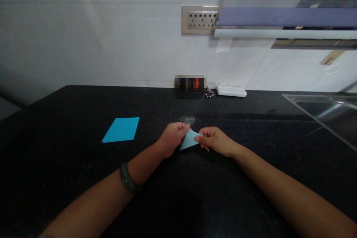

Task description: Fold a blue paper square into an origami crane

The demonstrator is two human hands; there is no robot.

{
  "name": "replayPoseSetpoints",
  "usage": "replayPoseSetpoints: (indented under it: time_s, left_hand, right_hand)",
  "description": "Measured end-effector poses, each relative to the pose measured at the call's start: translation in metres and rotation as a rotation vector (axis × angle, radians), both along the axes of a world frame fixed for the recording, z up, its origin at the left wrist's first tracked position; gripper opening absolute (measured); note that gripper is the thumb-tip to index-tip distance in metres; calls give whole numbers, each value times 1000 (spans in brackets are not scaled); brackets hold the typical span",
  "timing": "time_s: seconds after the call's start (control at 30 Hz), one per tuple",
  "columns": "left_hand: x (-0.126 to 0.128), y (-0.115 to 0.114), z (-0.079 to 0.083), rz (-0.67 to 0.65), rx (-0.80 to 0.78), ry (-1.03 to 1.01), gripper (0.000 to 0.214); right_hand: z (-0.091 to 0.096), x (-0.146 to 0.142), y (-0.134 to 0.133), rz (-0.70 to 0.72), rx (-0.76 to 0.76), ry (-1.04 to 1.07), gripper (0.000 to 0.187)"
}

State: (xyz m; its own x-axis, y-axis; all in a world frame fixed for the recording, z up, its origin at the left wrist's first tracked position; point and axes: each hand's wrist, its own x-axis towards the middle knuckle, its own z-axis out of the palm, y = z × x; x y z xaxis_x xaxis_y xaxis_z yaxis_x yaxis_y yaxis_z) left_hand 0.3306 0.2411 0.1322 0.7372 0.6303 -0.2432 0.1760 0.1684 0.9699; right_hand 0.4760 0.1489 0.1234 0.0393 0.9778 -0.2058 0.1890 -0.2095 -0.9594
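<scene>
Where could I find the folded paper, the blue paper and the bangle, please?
Folded paper (187, 141), head view: middle of its pale face.
Blue paper (121, 130), head view: middle of its top face.
Bangle (126, 179), head view: its outer band.

No legible text, labels or numbers.

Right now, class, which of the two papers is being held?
The pale paper: it is folded and held by the left hand and right hand. The bright blue paper lies untouched on the counter.

Smooth dark-green bangle (127, 179) round left forearm (96, 200); both forearms bare-sleeved.
</scene>
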Motion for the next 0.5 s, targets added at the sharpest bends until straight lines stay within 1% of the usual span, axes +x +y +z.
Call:
replayPoseSetpoints:
  time_s: [0.07,0.13,0.33,0.4,0.5]
  left_hand:
    - [1,-1,3,4,-57,3,34]
    - [1,-1,4,1,-75,5,37]
    - [-1,2,-2,-21,65,51,30]
    - [-2,2,-4,-13,63,42,28]
    - [-1,1,-5,3,-1,21,26]
  right_hand:
    - [0,0,0,-6,2,9,23]
    - [0,0,-1,-14,8,16,23]
    - [0,-1,-1,-25,15,7,24]
    - [1,-1,-1,-24,11,4,23]
    - [1,-1,-1,-15,14,2,23]
